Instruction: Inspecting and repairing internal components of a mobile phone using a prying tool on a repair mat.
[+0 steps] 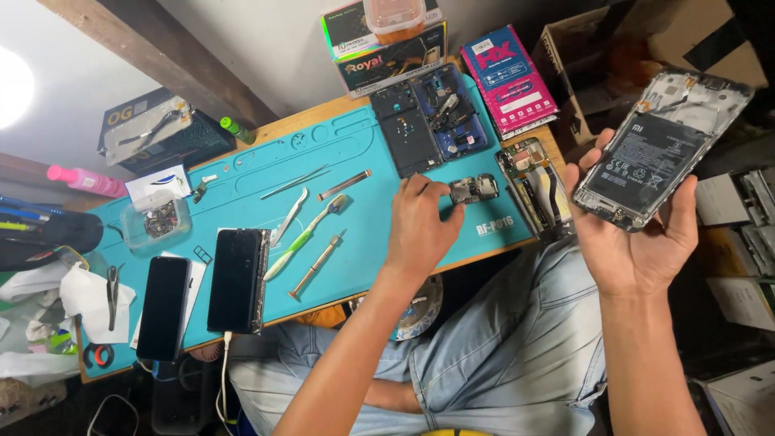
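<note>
I had the opened phone [655, 149] up in my right hand [638, 234], well off the right edge of the bench and above my lap, back cover off so the black battery and the bare frame faced me. The palm cradled it from beneath, thumb along the left edge and fingers wrapped round the right, tilted toward my eyes; held that way, I judged, the inside could be read without anything sliding out.

My left hand [420, 230] was down on the teal repair mat [363, 161], fingers curled and pinched onto the small circuit board [475, 189] near the mat's right end. Whether it was lifted or only touched I could not tell.

Just beyond that board lay a stripped phone frame with flex cables [533, 182], and further back two dark back housings [428, 117] side by side, parked out of the working space. Across the middle of the mat the tools were spread singly, within reach: tweezers [288, 218], a green-handled brush [303, 238], a small screwdriver [316, 263] and a thin metal pry tool [345, 185].

At the left end a cracked phone on a cable [238, 278] and another dark phone [164, 307] lay flat, with a clear parts tub [155, 222] behind them. Product boxes [387, 48] stood stacked against the wall.
</note>
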